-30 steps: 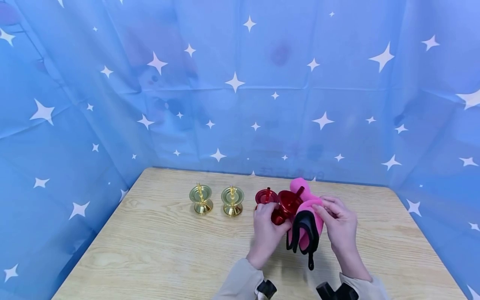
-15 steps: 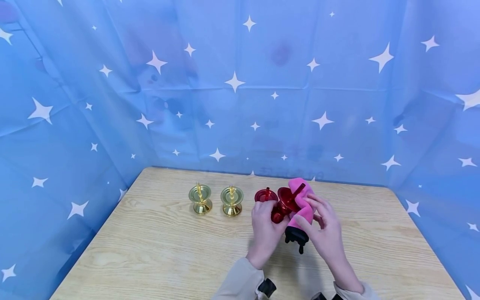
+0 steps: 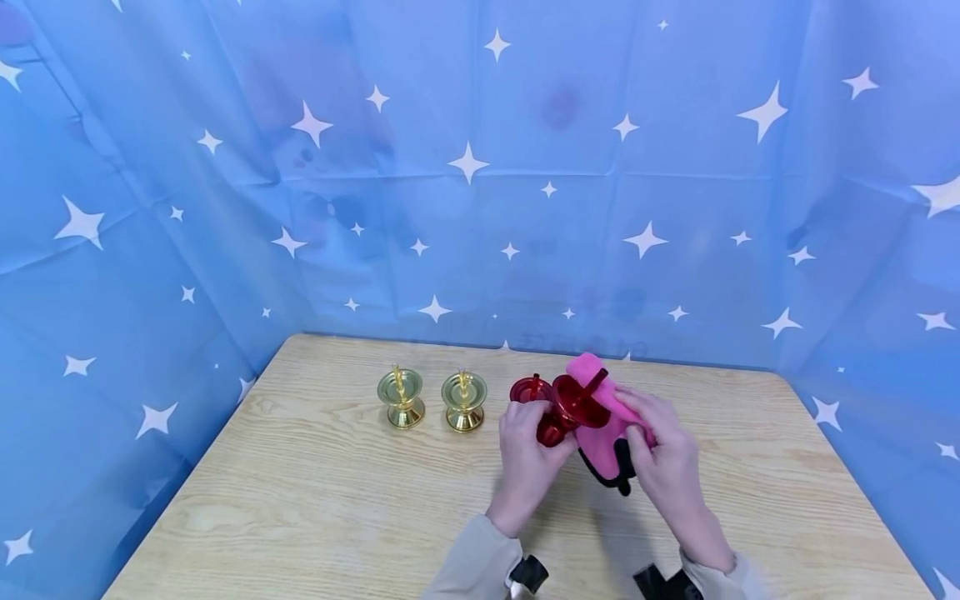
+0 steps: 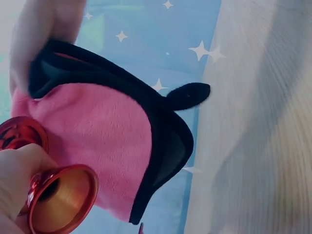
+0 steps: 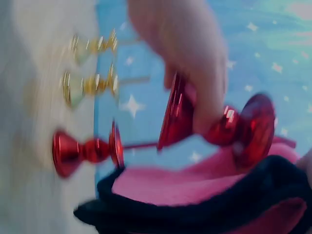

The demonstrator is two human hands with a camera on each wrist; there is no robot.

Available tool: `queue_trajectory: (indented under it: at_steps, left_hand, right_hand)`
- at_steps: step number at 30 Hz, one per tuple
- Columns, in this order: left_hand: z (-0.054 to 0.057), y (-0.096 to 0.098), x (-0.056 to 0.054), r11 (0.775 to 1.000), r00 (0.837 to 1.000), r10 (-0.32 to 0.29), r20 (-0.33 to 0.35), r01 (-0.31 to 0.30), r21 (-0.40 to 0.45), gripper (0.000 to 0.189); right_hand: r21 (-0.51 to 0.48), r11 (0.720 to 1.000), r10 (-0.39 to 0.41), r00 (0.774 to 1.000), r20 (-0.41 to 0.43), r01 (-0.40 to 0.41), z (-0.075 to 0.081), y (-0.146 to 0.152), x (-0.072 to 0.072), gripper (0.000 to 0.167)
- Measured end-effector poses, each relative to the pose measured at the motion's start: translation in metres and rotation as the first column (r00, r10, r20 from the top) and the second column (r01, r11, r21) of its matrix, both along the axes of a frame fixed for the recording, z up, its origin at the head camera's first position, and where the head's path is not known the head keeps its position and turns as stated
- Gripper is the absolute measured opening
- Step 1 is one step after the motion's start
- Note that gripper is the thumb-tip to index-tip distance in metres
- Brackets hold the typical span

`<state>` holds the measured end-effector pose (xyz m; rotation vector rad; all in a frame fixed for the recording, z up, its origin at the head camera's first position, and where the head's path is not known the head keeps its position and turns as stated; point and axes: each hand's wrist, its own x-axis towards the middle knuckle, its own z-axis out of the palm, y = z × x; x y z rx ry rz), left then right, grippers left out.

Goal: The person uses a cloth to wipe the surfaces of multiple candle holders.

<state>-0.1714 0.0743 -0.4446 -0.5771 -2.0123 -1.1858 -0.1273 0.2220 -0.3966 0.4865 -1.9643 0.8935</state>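
Note:
Tilted to the right above the table, a shiny red candlestick [image 3: 581, 406] is gripped near its base by my left hand [image 3: 523, 471]. A pink cloth with black edging and a small black loop [image 3: 600, 450] is pinched in my right hand [image 3: 667, 471] and hangs behind and below that candlestick's dish. In the left wrist view, the hollow underside of the candlestick's base [image 4: 63, 200] faces the camera, in front of the cloth. Just behind my left hand stands a second red candlestick [image 3: 529, 389], partly hidden; in the right wrist view this upright candlestick [image 5: 90, 150] shows whole.
Two gold candlesticks with green-tinted dishes, one further left [image 3: 405, 403] and one nearer [image 3: 464, 403], stand upright to the left of the red ones. The wood-grain table [image 3: 337, 508] ends at a blue star-printed curtain [image 3: 420, 200] at the back and sides.
My right hand moved left to the candlestick with the cloth, then drew back right, the cloth spreading out behind the dish. My left hand has kept its hold almost in place.

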Motion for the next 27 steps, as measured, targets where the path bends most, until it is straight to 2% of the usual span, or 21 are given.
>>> queue_trajectory:
  at_steps: [4, 7, 11, 14, 19, 21, 23, 25, 27]
  left_hand:
    - [0.003, -0.001, 0.001, 0.999, 0.999, -0.047, 0.016, 0.047, 0.016, 0.035]
    - [0.003, -0.002, 0.001, 0.997, 0.997, -0.066, 0.038, 0.065, 0.04, 0.033]
    - [0.002, -0.003, 0.0, 0.999, 0.998, -0.043, 0.038, 0.042, 0.023, 0.033]
    - [0.001, -0.003, 0.0, 1.0, 1.0, -0.007, 0.021, 0.008, -0.014, 0.035]
    - [0.003, -0.004, -0.001, 0.998, 1.0, 0.015, 0.016, -0.014, -0.057, 0.034]
    - [0.004, -0.003, -0.001, 0.999, 1.0, 0.006, 0.024, -0.005, -0.043, 0.034]
    - [0.005, -0.003, -0.001, 1.0, 0.999, -0.01, 0.034, 0.01, -0.015, 0.033]
    - [0.005, -0.002, -0.001, 1.0, 0.999, -0.026, 0.043, 0.026, 0.013, 0.033]
    - [0.005, -0.001, -0.001, 0.999, 0.998, -0.038, 0.045, 0.036, 0.034, 0.033]
  right_hand:
    - [0.208, 0.978, 0.054, 0.991, -0.12, -0.029, 0.004, 0.009, -0.01, 0.03]
    - [0.32, 0.947, 0.084, 0.987, -0.137, -0.036, 0.005, 0.012, -0.012, 0.035]
    - [0.36, 0.932, 0.096, 0.989, -0.117, -0.048, 0.005, 0.014, -0.009, 0.036]
    - [0.342, 0.936, 0.113, 0.992, -0.064, -0.084, 0.008, 0.014, -0.002, 0.037]
    - [0.225, 0.963, 0.142, 0.989, 0.033, -0.146, 0.015, 0.01, 0.011, 0.032]
    - [0.137, 0.981, 0.126, 0.99, 0.063, -0.134, 0.016, 0.007, 0.013, 0.033]
    - [0.009, 0.994, 0.111, 0.988, 0.104, -0.113, 0.016, 0.004, 0.014, 0.033]
    - [-0.155, 0.982, 0.137, 0.973, 0.185, -0.108, 0.014, 0.002, 0.014, 0.031]
    - [-0.309, 0.946, 0.186, 0.947, 0.262, -0.1, 0.012, 0.001, 0.014, 0.031]
